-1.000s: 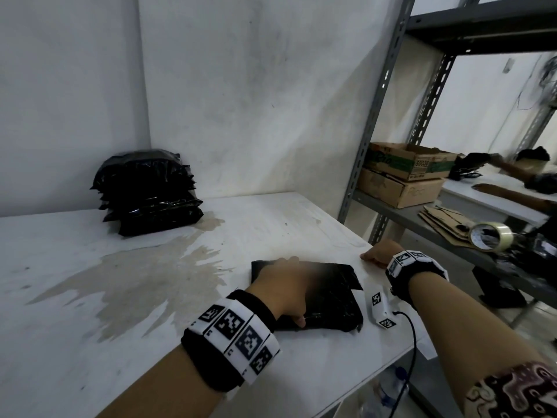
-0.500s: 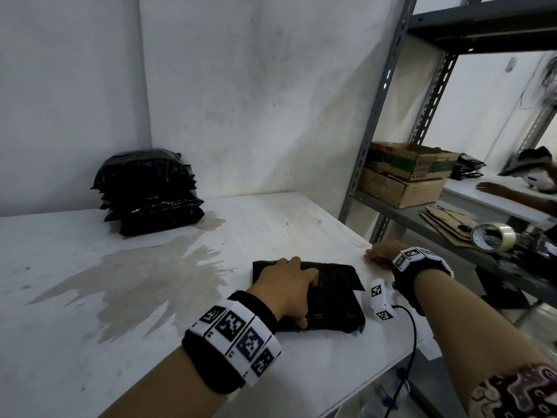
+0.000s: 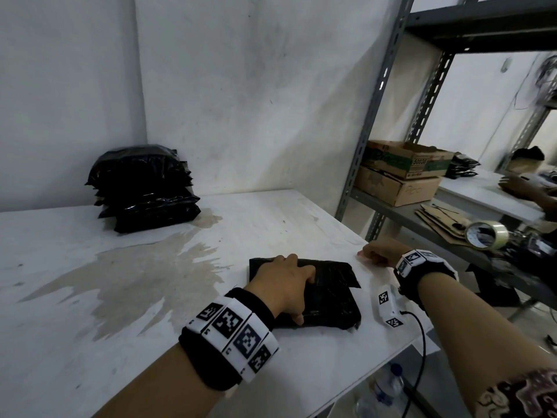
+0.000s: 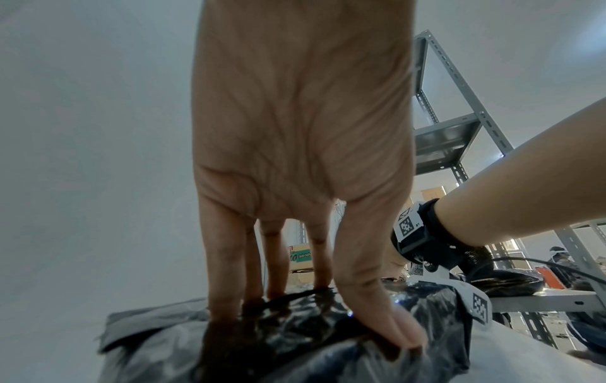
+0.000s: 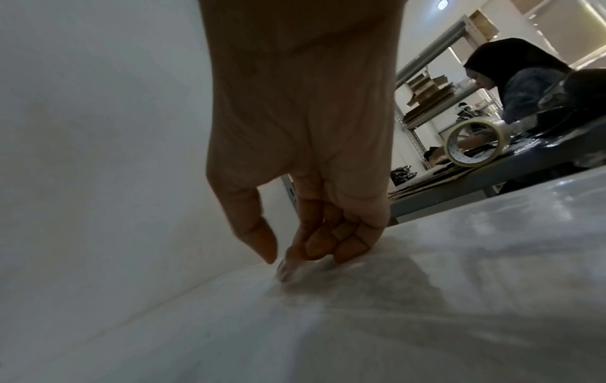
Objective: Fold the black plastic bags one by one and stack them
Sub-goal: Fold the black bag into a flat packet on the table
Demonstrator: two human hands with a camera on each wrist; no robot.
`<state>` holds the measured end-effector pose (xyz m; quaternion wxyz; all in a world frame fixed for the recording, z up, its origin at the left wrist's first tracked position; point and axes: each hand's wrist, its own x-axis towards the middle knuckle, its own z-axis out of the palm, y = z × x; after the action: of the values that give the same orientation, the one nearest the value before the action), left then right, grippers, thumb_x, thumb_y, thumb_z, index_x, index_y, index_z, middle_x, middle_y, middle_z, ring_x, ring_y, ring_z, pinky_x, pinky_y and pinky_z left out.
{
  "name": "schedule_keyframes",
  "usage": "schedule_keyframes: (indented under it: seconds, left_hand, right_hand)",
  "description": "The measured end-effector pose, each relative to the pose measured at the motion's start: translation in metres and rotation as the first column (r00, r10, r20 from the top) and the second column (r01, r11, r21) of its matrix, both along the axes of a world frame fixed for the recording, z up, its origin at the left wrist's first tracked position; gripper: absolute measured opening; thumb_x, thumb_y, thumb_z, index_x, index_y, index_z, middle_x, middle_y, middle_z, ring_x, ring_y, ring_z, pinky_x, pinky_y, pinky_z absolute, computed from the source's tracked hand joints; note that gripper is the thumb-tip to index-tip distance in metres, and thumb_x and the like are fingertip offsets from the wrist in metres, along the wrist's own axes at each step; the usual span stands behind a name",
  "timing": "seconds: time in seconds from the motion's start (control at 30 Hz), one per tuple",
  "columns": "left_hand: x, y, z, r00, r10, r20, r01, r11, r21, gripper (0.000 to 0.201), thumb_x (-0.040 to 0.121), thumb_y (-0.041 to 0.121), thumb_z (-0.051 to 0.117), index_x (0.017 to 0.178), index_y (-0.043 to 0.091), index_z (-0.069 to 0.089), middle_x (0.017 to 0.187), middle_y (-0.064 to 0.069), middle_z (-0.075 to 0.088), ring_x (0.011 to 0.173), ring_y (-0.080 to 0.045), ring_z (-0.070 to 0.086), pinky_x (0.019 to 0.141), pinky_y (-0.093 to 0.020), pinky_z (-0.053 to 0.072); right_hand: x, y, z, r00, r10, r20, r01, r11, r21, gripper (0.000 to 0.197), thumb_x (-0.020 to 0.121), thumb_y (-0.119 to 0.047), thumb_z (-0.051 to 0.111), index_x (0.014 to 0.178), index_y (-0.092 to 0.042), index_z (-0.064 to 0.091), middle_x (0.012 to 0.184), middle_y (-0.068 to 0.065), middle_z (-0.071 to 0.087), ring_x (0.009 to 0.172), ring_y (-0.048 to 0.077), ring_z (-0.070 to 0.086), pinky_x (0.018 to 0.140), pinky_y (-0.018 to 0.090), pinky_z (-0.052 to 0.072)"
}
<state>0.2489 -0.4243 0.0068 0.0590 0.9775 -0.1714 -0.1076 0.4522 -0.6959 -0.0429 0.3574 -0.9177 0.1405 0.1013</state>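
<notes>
Head view: left hand [image 3: 286, 282] presses flat on the folded black plastic bag [image 3: 328, 294], thin, slippery, springy; grip its near edge. Right hand [image 3: 378, 253], loosely curled, holds nothing on the bench [image 3: 90, 342].

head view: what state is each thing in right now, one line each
folded black bag: flat on the table, pressed down by the left hand
left hand: fingers straight, pressing on the bag
right hand: fingers loosely curled, resting on the table edge, holding nothing
stack of folded bags: piled in the far corner
tape roll: on the shelf, tilted
top cardboard box: open
</notes>
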Motion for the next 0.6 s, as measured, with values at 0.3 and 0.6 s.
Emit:
schedule_keyframes:
  seconds: [0.3, 0.6]
  left_hand:
    - [-0.003, 0.001, 0.0, 1.0, 0.009, 0.003, -0.009, 1.0, -0.018, 0.072, 0.075, 0.03, 0.078, 0.136, 0.025, 0.04, 0.134, -0.007, 0.037, 0.125, -0.026, 0.037, 0.098, -0.039, 0.039]
    - [-0.002, -0.001, 0.0, 1.0, 0.015, -0.006, -0.015, 1.0, -0.006, 0.072, 0.076, 0.03, 0.078, 0.136, 0.025, 0.039, 0.134, -0.007, 0.037, 0.125, -0.026, 0.037, 0.098, -0.039, 0.039]
  right_hand:
    - [-0.015, 0.002, 0.007, 0.98, 0.128, 0.154, -0.128, 0.992, -0.011, 0.008, 0.081, -0.012, 0.077, 0.088, -0.009, 0.074, 0.084, 0.0, 0.066, 0.084, 0.013, 0.055, 0.064, 0.024, 0.046]
    - [-0.014, 0.004, 0.007, 0.961, 0.197, 0.194, -0.18, 0.978, -0.102, 0.019, 0.077, -0.008, 0.078, 0.093, -0.009, 0.069, 0.091, 0.006, 0.062, 0.085, 0.019, 0.057, 0.058, 0.021, 0.046]
